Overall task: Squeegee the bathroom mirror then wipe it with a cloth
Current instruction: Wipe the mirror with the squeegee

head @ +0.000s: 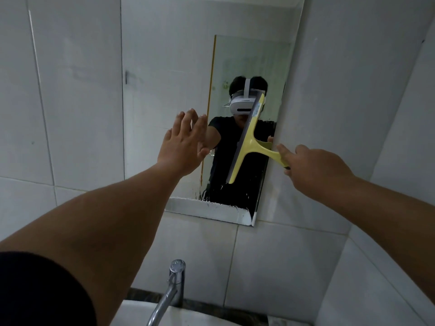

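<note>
The mirror [247,67] was fixed on the tiled wall [70,90] above the basin [188,316]. The yellow squeegee [249,140] was pressed against the glass, with its long blade tilted and running from upper right to lower left. Its handle was gripped by the right hand [313,168], whose fingers were closed around the end of it near the right edge of the mirror. The left hand [186,142] was laid flat, fully open with fingers spread, against the left part of the mirror, and nothing was held in it. A small blue label was seen near the top of the blade, but its writing could not be read. Wet streaks were visible at the lower edge of the glass. A metal tap [171,290] was seen below, over the basin.
</note>
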